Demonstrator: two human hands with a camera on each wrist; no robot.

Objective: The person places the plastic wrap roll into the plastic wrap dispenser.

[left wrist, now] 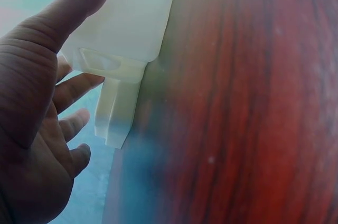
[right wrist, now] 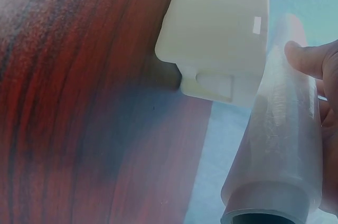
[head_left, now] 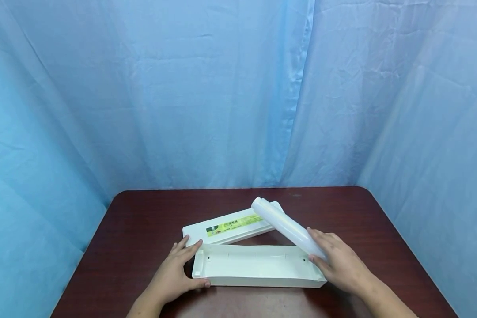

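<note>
My right hand (head_left: 342, 260) grips the near end of a roll of cling film (head_left: 288, 225), which slants up to the left over the right end of an open white box (head_left: 258, 265). In the right wrist view, the thumb lies along the film roll (right wrist: 277, 129), whose hollow core end faces the camera. My left hand (head_left: 175, 271) holds the left end of the box, thumb on the front wall and index finger at the back corner. Behind the box lies a white lid (head_left: 196, 232) with a green and yellow label, partly covered by the roll's far end.
The dark red-brown wooden table (head_left: 143, 216) has rounded far corners. Light blue curtains (head_left: 206, 97) hang behind it and on both sides. The lid's left end sits close to the left fingertips.
</note>
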